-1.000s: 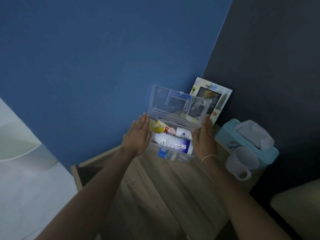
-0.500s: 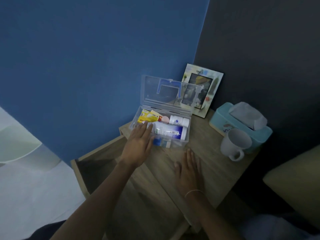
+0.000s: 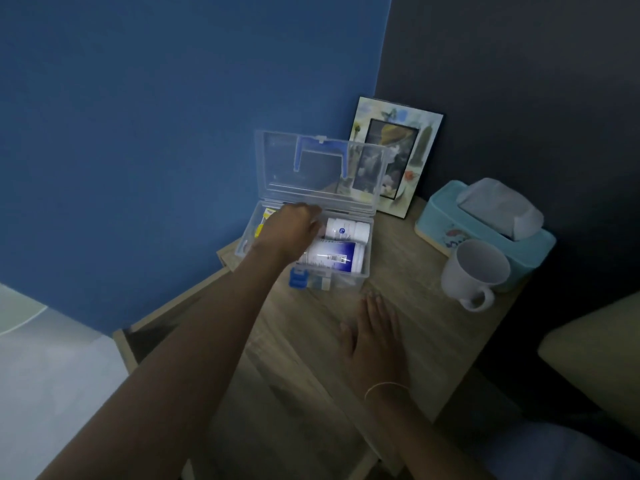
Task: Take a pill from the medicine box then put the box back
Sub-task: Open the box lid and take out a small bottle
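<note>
One clear box (image 3: pixel 366 268) sits open on one wooden table (image 3: pixel 408 271), and two white bottles lie in it, one small (image 3: pixel 347 229) and one large (image 3: pixel 329 255) just at its 6 o'clock. One yellow packet (image 3: pixel 262 221) lies at the box's 9 o'clock end. At the box's 3 o'clock stand one mug (image 3: pixel 474 271), one tissue box (image 3: pixel 485 230) and one picture frame (image 3: pixel 398 157); two hands show, left (image 3: pixel 291 230) and right (image 3: pixel 372 337).

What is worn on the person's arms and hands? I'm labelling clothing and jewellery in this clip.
Both forearms are bare, with no sleeves in view. The right hand has a thin pale bangle around its wrist. The left hand shows no ring, watch or glove; its fingers are hidden inside the box, so rings there cannot be ruled out.
</note>
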The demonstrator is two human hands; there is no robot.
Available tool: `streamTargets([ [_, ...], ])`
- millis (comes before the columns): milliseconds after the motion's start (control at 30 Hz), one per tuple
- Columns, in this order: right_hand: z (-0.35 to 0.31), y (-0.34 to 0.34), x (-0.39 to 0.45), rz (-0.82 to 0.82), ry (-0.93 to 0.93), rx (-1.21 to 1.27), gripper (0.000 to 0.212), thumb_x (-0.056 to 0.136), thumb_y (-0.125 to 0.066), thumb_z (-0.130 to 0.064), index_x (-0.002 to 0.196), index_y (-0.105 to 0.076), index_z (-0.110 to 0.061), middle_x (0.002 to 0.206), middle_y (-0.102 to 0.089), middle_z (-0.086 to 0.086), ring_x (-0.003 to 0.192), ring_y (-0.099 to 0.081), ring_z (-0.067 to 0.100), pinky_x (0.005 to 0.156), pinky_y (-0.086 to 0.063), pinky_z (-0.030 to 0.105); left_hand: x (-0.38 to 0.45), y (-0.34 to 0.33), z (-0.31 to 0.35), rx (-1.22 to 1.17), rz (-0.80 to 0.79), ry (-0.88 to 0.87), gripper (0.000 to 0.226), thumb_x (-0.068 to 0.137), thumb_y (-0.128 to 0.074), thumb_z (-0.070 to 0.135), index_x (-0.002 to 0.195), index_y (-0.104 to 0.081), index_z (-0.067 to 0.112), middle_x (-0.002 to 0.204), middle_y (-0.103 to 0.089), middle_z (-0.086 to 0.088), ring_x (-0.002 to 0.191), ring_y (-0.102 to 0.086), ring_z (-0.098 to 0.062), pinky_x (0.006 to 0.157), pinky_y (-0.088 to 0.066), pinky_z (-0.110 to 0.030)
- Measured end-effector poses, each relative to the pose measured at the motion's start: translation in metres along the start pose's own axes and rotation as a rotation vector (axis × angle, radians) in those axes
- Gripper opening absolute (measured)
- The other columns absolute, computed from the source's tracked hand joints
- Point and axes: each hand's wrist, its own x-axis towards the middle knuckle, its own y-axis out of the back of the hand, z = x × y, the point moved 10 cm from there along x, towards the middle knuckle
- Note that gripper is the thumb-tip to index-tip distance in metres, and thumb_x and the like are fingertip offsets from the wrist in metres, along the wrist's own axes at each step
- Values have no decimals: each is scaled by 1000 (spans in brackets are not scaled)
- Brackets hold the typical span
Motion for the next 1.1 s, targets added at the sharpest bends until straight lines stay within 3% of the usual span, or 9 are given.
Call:
streamTargets([
  [133, 1, -1, 0, 10, -6, -10, 71, 93, -6, -51, 149, -23, -11, 158, -23, 8, 147, -14, 20, 121, -14, 42, 14, -12, -12, -17, -65, 158, 25, 86, -58, 20, 106, -65, 7, 112, -67, -18, 105, -60, -36, 82, -49, -37],
  [267, 1, -1, 0, 23, -6, -9, 67, 95, -12, -50, 147, -28, -10, 157, -27, 9, 147, -17, 21, 120, -17, 44, 21, -19, -25, -70, -79, 287, 35, 79, -71, 23, 108, -65, 4, 114, -66, -19, 109, -59, -34, 89, -49, -38],
  [533, 3, -6, 0, 0, -3, -31, 66, 96, -15, -48, 148, -24, -9, 158, -23, 8, 148, -13, 19, 121, -10, 41, 28, -27, -29, -89, -84, 393, 40, 78, -72, 17, 114, -61, 2, 119, -63, -19, 113, -57, -35, 91, -48, -40],
  [700, 3, -5, 0, 3, 0, 5, 64, 97, -17, -48, 149, -21, -10, 159, -21, 8, 148, -11, 19, 121, -11, 43, 29, -23, -29, -163, 6, 369, 28, 82, -63, 12, 107, -66, -1, 117, -62, -21, 105, -61, -33, 89, -48, -36],
  [867, 3, -1, -2, 45, 9, 46, 62, 98, -24, -46, 149, -20, -11, 158, -22, 7, 148, -12, 17, 121, -12, 43, -2, 13, -20, -309, 259, 287, 28, 85, -62, 12, 111, -62, 4, 114, -57, -18, 100, -59, -32, 76, -37, -24],
  [967, 4, 2, -2, 75, 18, 30, 61, 98, -26, -44, 148, -24, -10, 157, -26, 8, 147, -16, 19, 121, -13, 43, -44, 32, -7, -385, 373, 193, 28, 85, -63, 16, 113, -61, 12, 107, -64, -15, 87, -60, -25, 69, -35, -19],
  [1100, 1, 1, -5, -13, 7, -2, 61, 99, -22, -44, 150, -19, -10, 160, -19, 7, 148, -10, 18, 121, -9, 42, -110, 33, 15, -502, 361, 111, 26, 87, -64, 19, 113, -65, 14, 108, -64, -12, 83, -60, -18, 71, -43, -15],
])
